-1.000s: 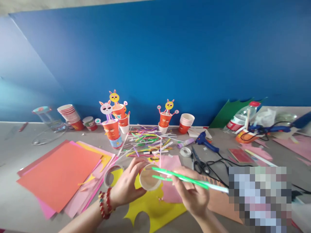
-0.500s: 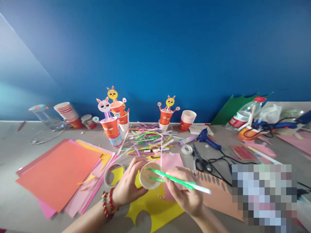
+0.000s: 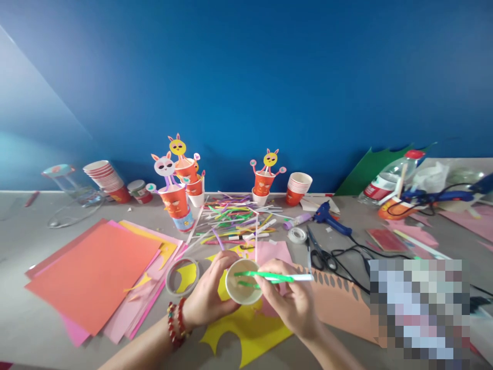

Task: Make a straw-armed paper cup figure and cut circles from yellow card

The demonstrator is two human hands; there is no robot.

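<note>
The cup (image 3: 243, 281) is held just above the yellow paper (image 3: 246, 334) at the near edge of the tabletop (image 3: 23, 329), tipped so its mouth faces me. My left hand (image 3: 210, 293) has its grip clamped round the cup's wall, thumb over the top. My right hand (image 3: 288, 303) has its grip pinched together on two green straws (image 3: 269, 276). One straw lies across the rim and the tip of the other shows inside the mouth.

To do this well, I judge the cup should be held steady and lightly, since a paper wall dents under a hard squeeze. The straws want guiding from close to their tips, as long thin ones flex and can skid off the rim.

Apart from that green tip, the cup looks empty. Behind it is a loose pile of straws (image 3: 234, 221). At the left of the pile, decorated cups (image 3: 175, 198) hold upright straws topped with paper bunny faces, and another such cup (image 3: 264, 182) stands behind the pile. Plain cups sit nested in stacks (image 3: 298, 187). What is in the tilted bottle (image 3: 389, 180) at far right I cannot tell. A tape ring (image 3: 182, 276) lies just left of my left hand, and scissors (image 3: 318, 254) lie to the right.
</note>
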